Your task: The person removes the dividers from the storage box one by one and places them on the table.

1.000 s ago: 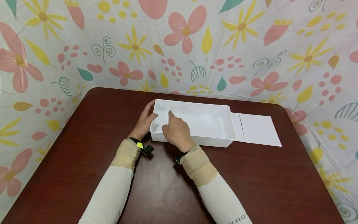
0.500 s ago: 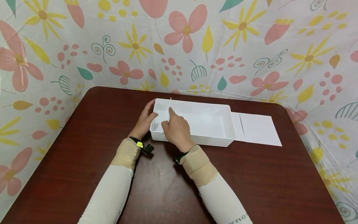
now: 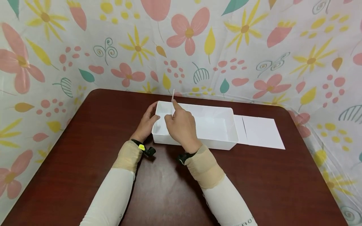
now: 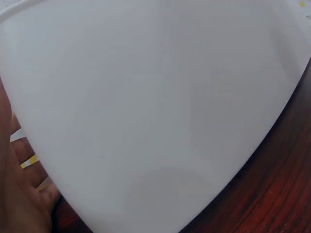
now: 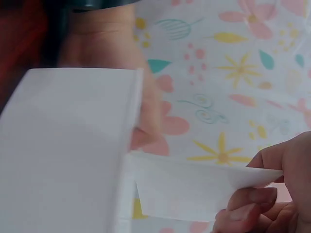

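Note:
A long white plastic box (image 3: 198, 143) stands on the dark table, its top uncovered. My left hand (image 3: 145, 125) holds the box's left end, thumb at the rim and fingers along the outside. In the left wrist view, the box's white wall (image 4: 146, 107) fills most of the picture, with fingers (image 4: 29, 170) behind its edge. Near that end, my right hand (image 3: 182, 124) pinches a thin white divider panel (image 5: 180, 189) between thumb and fingers. The panel is upright across the box, and its far top corner rises above the back rim.
Flat white panels (image 3: 264, 131) lie on the table against the box's right end, a dark gap running between them. The wooden table (image 3: 254, 185) has rounded back corners. A flower-patterned cloth (image 3: 135, 72) hangs behind it.
My right hand has moved up and slightly right, raising the divider panel, whose corner now shows above the back rim. My left hand and the box have stayed in place.

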The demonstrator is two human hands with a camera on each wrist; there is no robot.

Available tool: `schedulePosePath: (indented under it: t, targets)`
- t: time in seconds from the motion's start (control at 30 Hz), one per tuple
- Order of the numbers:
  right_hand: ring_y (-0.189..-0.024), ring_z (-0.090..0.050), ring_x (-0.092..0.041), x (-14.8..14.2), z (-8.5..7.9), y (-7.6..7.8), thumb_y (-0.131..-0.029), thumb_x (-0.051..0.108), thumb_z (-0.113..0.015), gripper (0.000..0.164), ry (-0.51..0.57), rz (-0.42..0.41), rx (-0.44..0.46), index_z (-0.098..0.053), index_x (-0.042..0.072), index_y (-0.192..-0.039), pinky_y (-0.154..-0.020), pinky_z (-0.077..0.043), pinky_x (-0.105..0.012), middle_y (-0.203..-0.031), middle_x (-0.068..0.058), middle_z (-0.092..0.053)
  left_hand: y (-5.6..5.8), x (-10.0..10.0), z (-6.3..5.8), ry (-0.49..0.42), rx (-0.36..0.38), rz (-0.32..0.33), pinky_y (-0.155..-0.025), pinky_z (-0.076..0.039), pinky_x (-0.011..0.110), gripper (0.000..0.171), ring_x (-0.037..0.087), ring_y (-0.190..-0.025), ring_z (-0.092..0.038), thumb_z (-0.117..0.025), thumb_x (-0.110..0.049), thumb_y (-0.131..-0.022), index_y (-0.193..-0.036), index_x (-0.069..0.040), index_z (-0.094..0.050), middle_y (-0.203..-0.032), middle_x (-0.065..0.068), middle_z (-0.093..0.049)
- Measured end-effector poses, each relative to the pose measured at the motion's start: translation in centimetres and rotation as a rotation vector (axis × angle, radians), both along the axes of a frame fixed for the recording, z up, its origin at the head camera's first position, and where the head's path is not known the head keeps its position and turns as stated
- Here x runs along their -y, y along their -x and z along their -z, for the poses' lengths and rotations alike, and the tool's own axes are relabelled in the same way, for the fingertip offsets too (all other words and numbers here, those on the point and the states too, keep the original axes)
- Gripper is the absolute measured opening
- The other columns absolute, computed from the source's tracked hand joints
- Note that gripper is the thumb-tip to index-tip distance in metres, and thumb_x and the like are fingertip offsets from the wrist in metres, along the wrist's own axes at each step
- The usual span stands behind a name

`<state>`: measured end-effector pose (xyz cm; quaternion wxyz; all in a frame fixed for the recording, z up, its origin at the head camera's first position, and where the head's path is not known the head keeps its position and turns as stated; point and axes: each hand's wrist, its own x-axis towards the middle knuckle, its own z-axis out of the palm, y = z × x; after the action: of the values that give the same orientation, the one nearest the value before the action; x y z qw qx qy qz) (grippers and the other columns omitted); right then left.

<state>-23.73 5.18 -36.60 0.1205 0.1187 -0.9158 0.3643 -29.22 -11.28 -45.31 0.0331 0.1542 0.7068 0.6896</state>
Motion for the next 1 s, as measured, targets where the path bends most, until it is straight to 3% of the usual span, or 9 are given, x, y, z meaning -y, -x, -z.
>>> schedulePosePath:
  t: [0.2,0.33,0.57,0.8,1.0]
  targets:
    - [-0.036,-0.033,-0.016,-1.4,-1.3,-0.8,-0.084,0.011,-0.049,0.060,0.039,0.012,-0.038,-0.045,0.001,-0.142,-0.037,-0.022,-0.026,-0.049,-0.001,-0.047,-0.1,0.0,0.0,0.002,0.008,-0.010,-0.091,-0.042,0.052,0.060,0.026,-0.119,-0.042,-0.043,-0.006,-0.096,-0.153,-0.009,-0.024,-0.149,0.015,-0.031]
    - [-0.041,-0.035,-0.017,-2.9,-1.3,-1.3,-0.085,0.013,-0.048,0.057,0.056,0.026,-0.036,-0.046,0.006,-0.142,-0.041,-0.025,-0.028,-0.053,-0.001,-0.046,-0.1,0.1,-0.2,0.028,-0.001,-0.022,-0.099,-0.035,0.049,0.060,0.019,-0.127,-0.033,-0.045,-0.009,-0.096,-0.152,-0.009,-0.025,-0.152,0.012,-0.028]
    - [-0.048,-0.041,-0.014,-6.6,-0.7,-2.8,-0.092,0.013,-0.053,0.050,0.116,0.022,-0.023,-0.049,0.011,-0.141,-0.048,-0.034,-0.031,-0.063,0.000,-0.054,-0.3,0.1,-0.1,0.044,0.020,-0.015,-0.105,-0.028,0.056,0.060,0.023,-0.135,-0.022,-0.043,-0.008,-0.097,-0.153,-0.010,-0.023,-0.155,0.013,-0.021]
    - [-0.056,-0.048,-0.015,-11.7,-0.9,-4.7,-0.095,0.014,-0.059,0.047,0.189,-0.019,0.071,-0.050,0.015,-0.141,-0.049,-0.039,-0.028,-0.076,-0.006,-0.060,-0.4,0.4,0.1,0.056,0.015,-0.027,-0.107,-0.025,0.059,0.062,0.023,-0.138,-0.018,-0.044,-0.010,-0.096,-0.153,-0.010,-0.022,-0.156,0.011,-0.019]
    - [-0.059,-0.052,-0.020,-18.0,-0.8,-6.9,-0.095,0.016,-0.061,0.049,0.272,0.069,0.175,-0.048,0.016,-0.143,-0.045,-0.043,-0.026,-0.089,-0.014,-0.067,-0.1,0.1,0.2,0.052,0.005,-0.014,-0.108,-0.023,0.059,0.061,0.019,-0.138,-0.017,-0.044,-0.011,-0.096,-0.154,-0.012,-0.023,-0.157,0.009,-0.019]
